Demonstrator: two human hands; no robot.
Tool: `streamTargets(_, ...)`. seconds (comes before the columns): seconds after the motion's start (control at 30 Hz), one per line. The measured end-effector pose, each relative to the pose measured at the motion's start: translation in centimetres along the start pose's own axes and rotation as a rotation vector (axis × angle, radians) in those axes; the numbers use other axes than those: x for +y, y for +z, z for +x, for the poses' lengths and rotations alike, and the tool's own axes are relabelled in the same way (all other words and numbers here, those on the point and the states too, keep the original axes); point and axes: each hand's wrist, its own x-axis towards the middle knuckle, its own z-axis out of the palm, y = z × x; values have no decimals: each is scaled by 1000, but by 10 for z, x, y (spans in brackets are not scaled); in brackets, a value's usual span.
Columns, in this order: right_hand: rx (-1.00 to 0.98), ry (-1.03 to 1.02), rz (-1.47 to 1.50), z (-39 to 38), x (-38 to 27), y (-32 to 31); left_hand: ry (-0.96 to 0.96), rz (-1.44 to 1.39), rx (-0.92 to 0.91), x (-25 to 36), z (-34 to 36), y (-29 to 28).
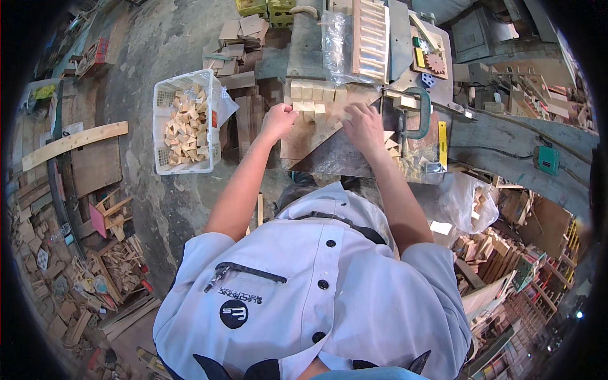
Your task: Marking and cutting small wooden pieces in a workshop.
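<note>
Wooden blocks (309, 108) sit in two short rows on the counter (299, 148), between the person's two hands. The left hand (280, 121) has its fingertips drawn together at the left end of the front row; whether they grip a block or only touch it, I cannot tell. The right hand (363, 126) has its fingers curled downward, right of that row and apart from it, and whether it holds anything is hidden. To handle these blocks well, I would steady the row's end lightly, bring each piece in flat, and square its faces against its neighbour without nudging the back row. Counting what shows: about three blocks in front, roughly four behind, one white plastic crate (183, 170) heaped with too many wood offcuts (188, 130) to count, one teal C-clamp (425, 114) and one brown toothed gear (435, 63).
</note>
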Motion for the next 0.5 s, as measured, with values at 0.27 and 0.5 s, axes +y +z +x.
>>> streamTargets(0.27, 103, -155, 225, -9, 5, 51, 52, -25, 2, -1, 2, -2)
streamTargets(0.5, 50, 323, -267, -50, 37, -15, 34, 21, 10, 0, 1, -1)
